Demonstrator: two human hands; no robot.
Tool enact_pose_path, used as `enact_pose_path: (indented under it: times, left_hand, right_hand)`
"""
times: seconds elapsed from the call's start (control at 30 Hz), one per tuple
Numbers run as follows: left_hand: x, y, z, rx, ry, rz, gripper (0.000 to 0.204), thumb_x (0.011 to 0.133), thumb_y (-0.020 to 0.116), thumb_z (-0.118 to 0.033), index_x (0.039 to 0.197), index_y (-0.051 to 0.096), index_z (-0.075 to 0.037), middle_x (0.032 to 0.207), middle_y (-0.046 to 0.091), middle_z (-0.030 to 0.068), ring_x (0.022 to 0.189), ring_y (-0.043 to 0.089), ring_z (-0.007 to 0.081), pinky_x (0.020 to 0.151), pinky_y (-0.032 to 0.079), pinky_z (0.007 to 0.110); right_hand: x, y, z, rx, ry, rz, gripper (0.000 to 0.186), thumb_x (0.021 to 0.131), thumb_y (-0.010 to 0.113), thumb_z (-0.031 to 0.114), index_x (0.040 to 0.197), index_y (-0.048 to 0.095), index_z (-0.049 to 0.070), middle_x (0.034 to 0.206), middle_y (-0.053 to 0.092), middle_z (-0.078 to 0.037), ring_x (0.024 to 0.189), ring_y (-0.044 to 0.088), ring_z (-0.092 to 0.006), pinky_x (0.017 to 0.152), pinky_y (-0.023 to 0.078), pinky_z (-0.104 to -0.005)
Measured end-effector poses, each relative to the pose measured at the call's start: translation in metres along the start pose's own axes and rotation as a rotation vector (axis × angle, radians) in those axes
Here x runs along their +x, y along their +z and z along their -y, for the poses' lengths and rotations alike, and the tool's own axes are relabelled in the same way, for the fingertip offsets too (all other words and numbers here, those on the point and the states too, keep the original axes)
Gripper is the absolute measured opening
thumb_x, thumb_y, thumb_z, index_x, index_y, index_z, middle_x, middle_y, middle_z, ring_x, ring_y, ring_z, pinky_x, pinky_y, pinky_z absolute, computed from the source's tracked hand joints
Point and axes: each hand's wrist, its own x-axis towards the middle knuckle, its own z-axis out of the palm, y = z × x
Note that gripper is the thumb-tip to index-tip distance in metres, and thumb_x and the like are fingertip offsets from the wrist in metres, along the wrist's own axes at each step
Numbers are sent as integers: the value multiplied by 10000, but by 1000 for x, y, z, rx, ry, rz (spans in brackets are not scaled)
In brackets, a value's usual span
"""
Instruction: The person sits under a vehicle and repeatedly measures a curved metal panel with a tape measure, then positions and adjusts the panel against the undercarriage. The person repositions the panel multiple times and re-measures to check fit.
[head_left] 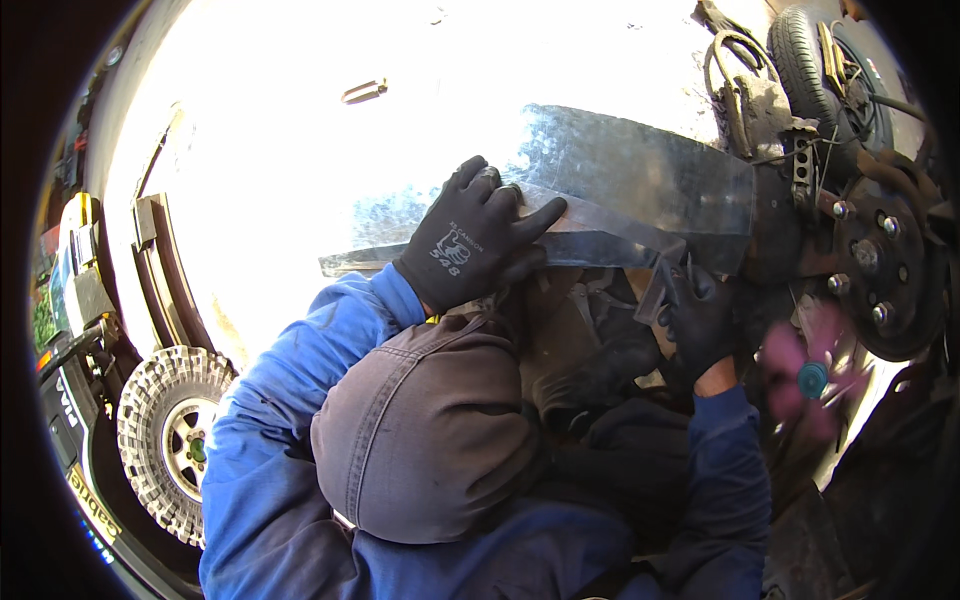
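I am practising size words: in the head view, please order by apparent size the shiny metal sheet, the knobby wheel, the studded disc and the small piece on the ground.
Largest to smallest:
Shiny metal sheet
Knobby wheel and studded disc: too alike to rank
Small piece

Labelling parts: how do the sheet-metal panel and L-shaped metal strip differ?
Shape: the sheet-metal panel is broad; the L-shaped metal strip has narrow legs.
Size: panel larger than strip.
Pose: panel beneath, strip partly over it.
Both look grey, metallic.
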Motion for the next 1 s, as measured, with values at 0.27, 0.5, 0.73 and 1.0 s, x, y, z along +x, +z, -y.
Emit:
enact_pose_path:
  times: [0.27,0.5,0.73,1.0]
  left_hand:
    - [3,6,-6,111,17,53,706,965,794,-540,1610,627,-305,1104,540,71,1078,592,290,1284,388,644]
    - [2,6,-6,142,31,63,711,989,768,-546,1639,585,-321,1107,564,78,1076,594,293,1283,388,653]
    - [1,6,-8,144,6,91,707,1016,706,-597,1649,567,-317,1118,592,73,1091,595,294,1279,392,650]
    - [1,5,-10,175,-8,116,612,1059,658,-441,1649,560,-311,1123,627,85,1105,630,313,1274,396,627]
  right_hand:
    - [-2,0,2,-121,-2,-19,285,1105,738,353,1102,767,70,787,667,17,604,625,-68,499,448,-260]
    - [4,0,-12,-226,-67,-93,360,1097,745,405,992,740,60,741,628,20,592,614,-78,519,471,-292]
    - [3,-14,23,-339,-154,-173,367,1094,749,362,1040,748,-1,777,694,-64,713,631,-133,683,531,-369]
    - [-20,-40,113,-163,-313,143,491,1095,701,184,1568,623,78,1182,706,-75,929,686,-118,754,583,-313]
